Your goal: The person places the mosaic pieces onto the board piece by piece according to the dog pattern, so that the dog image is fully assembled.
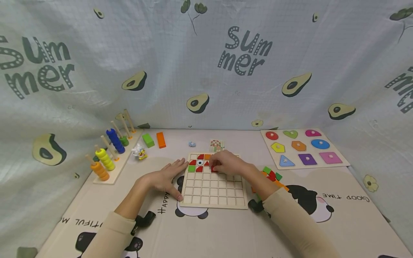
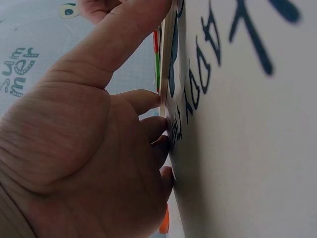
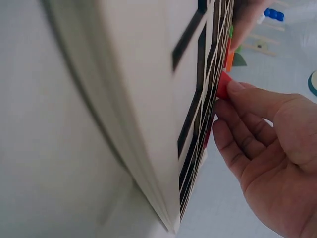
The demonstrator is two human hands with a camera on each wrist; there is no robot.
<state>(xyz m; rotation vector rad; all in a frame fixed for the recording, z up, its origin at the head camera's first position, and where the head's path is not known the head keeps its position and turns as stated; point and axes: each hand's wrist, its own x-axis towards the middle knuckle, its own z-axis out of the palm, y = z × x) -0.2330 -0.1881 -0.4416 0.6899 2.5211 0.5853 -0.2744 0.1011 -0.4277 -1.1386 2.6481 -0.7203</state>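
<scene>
A wooden grid board (image 1: 213, 192) lies on the table, with red, orange and green tiles and an eye tile (image 1: 200, 162) in its upper left cells. My left hand (image 1: 164, 178) rests at the board's left edge, fingers extended, thumb near the lower left corner; in the left wrist view its fingertips (image 2: 154, 124) touch the edge. Over the upper part of the grid, my right hand (image 1: 229, 163) pinches a small red tile (image 3: 223, 85) between thumb and fingers, against the board's surface. The tile's exact shape is partly hidden by the fingers.
Loose coloured tiles (image 1: 271, 175) lie right of the board, partly behind the right forearm. A small patterned card (image 1: 217, 144) sits behind it. Further off stand a shape puzzle (image 1: 304, 149), a ring stacker (image 1: 111, 175), a toy figure (image 1: 139, 152), green (image 1: 148, 140) and orange blocks (image 1: 161, 140).
</scene>
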